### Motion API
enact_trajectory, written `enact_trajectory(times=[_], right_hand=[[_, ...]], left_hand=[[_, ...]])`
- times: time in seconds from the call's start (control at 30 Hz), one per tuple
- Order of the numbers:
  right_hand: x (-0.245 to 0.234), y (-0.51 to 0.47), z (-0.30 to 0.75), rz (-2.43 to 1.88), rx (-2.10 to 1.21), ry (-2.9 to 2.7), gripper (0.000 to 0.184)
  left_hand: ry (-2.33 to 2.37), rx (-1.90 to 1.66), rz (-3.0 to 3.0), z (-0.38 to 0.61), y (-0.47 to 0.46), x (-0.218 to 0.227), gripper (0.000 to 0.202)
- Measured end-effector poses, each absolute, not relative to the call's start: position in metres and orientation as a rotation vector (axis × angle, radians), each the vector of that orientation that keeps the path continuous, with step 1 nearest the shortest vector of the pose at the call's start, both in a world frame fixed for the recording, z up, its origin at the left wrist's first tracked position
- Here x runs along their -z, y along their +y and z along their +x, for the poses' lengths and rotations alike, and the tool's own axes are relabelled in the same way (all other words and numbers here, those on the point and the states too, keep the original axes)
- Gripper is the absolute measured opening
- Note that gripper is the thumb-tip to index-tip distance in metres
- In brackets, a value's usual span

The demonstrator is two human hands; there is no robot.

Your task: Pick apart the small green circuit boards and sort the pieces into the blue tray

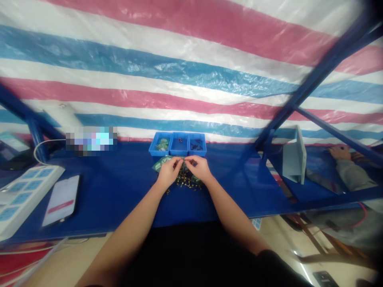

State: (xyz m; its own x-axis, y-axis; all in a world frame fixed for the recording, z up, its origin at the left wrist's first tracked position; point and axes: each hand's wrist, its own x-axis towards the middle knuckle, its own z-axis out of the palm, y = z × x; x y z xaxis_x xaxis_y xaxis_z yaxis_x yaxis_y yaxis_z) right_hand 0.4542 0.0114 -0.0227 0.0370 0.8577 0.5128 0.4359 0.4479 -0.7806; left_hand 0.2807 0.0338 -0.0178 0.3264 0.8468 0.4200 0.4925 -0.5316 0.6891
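Observation:
My left hand (169, 172) and my right hand (200, 168) meet over the middle of a blue table (119, 187), fingertips pinched together on a tiny part too small to name. Under and between them lies a heap of small gold and black components (187, 181), with green circuit boards (159, 163) just to the left. Behind the hands stand three joined blue bins (178, 144) holding green boards, a few small parts and black parts.
A phone (61, 200) and a white power strip (22, 195) lie at the left of the table. A grey upright divider (295, 156) stands at the right, another person's hand (339, 152) beyond it. A striped tarp (179, 71) hangs behind.

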Motion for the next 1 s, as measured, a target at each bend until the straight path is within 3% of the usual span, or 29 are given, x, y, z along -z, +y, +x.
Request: enact_trajectory(times=[1.0], right_hand=[[0.0217, 0.0121, 0.4559, -1.237, -0.579, -1.482, 0.020]], left_hand=[[1.215, -1.064, 2.114, 0.2812, 0.0298, 0.0133, 0.032]])
